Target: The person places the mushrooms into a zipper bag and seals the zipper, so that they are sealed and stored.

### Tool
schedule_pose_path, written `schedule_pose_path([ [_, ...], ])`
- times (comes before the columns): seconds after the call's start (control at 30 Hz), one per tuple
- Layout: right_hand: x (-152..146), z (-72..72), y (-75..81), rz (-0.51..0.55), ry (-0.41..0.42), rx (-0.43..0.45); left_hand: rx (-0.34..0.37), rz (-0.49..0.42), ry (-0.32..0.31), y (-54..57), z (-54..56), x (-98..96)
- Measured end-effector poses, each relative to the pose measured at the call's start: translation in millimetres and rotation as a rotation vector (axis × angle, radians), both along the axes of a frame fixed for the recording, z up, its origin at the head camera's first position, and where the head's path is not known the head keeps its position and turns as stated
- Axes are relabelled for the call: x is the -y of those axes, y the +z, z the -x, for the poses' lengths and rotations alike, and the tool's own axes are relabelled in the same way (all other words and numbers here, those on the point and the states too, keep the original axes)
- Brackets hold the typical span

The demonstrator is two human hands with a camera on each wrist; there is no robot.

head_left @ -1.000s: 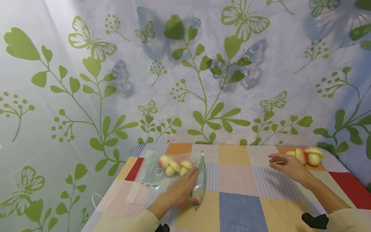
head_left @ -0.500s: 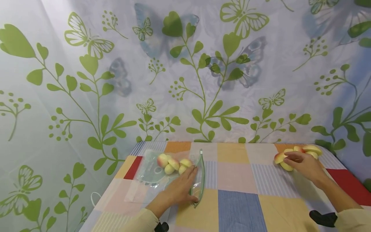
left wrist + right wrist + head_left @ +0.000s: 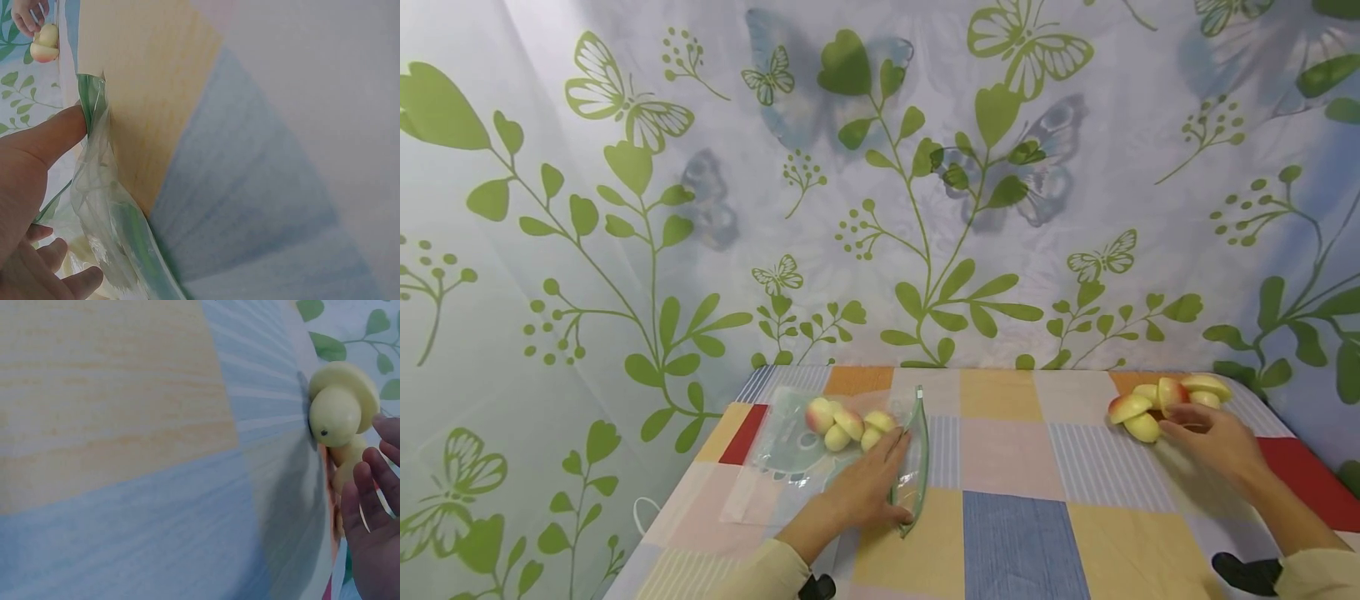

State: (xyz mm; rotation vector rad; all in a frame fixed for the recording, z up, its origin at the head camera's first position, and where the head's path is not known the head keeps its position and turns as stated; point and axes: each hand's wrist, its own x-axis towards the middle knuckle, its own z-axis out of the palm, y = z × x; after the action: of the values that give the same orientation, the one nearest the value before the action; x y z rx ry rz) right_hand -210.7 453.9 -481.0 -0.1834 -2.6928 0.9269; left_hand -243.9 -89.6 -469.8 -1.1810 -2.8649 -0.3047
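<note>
My left hand [image 3: 857, 496] rests spread at the mouth of a clear zip bag [image 3: 760, 454], thumb near one end of its green zip strip [image 3: 94, 97]. Inside the bag lie several toy-like mushrooms [image 3: 842, 423] with yellow caps blushed red. On the far right of the table, my right hand [image 3: 1217, 442] hovers beside a cluster of similar mushrooms, its fingers loosely bent. The front mushroom [image 3: 1142, 427] of that cluster lies just left of the fingertips. In the right wrist view, a pale mushroom [image 3: 334, 415] stands near the fingers, with others partly hidden behind the hand.
A patchwork cloth [image 3: 1022, 533] covers the table. Behind it hangs a curtain [image 3: 880, 183] printed with leaves and butterflies. A white cord loop [image 3: 646, 512] shows by the left table edge.
My right hand has moved right along the mushrooms, uncovering the front one. The left hand and the bag have stayed in place.
</note>
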Motion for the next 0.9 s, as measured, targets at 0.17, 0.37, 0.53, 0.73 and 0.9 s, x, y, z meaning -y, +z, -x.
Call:
schedule_pose_path([
  [0.17, -0.2, 0.8, -5.9, -0.005, 0.02, 0.037, -0.009, 0.001, 0.001, -2.3, 1.4, 1.2],
  [0.37, 2.0, 6.5, -17.7, 0.001, 0.075, -0.046, -0.021, 0.003, -0.016, -2.6, 1.4, 2.8],
  [0.53, 2.7, 8.3, -20.8, -0.018, 0.084, 0.013, -0.027, 0.009, -0.025, -2.7, 2.2, 1.8],
  [0.73, 3.4, 12.2, -20.5, -0.025, 0.092, 0.089, -0.034, 0.006, -0.027, -0.9, 1.8, 1.6],
  [0.9, 5.0, 14.0, -21.4, -0.048, 0.081, 0.092, -0.029, 0.003, -0.028, -0.7, 2.4, 1.0],
])
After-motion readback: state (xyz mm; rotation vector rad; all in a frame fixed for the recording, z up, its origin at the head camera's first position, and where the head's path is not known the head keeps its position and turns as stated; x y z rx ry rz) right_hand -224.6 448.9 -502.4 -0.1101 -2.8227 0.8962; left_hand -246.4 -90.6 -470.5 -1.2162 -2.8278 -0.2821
